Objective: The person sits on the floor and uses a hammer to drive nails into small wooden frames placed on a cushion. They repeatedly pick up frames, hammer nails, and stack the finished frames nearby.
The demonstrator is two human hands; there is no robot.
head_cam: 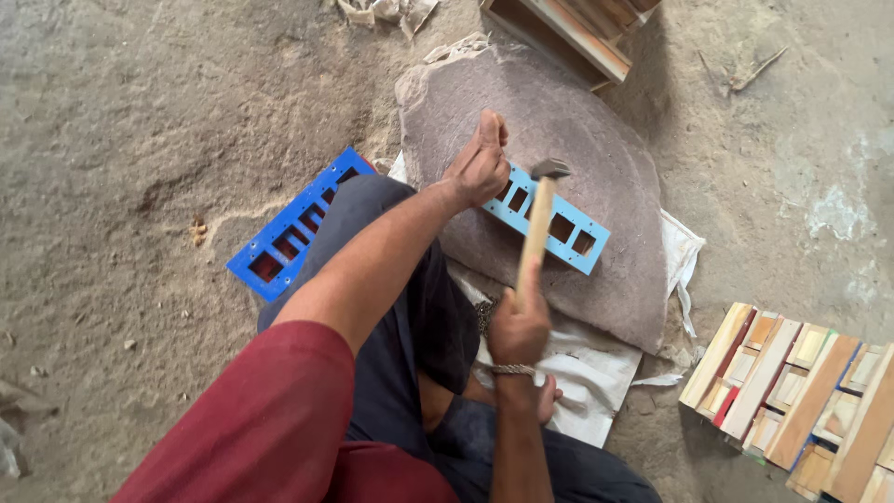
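Observation:
A light blue flat strip (568, 227) with several rectangular cut-outs lies on a large flat stone slab (596, 130). My left hand (480, 163) presses down on the strip's left end. My right hand (519, 326) grips the wooden handle of a hammer (538, 219). The hammer's metal head hovers just above the strip, near my left hand. A metal bracelet circles my right wrist.
A darker blue strip (289, 233) with similar cut-outs lies on the dirt floor by my left knee. White sacking (596, 373) sits under the slab. Stacked wooden frames (801, 391) are at the lower right, and a wooden box (577, 28) stands at the top.

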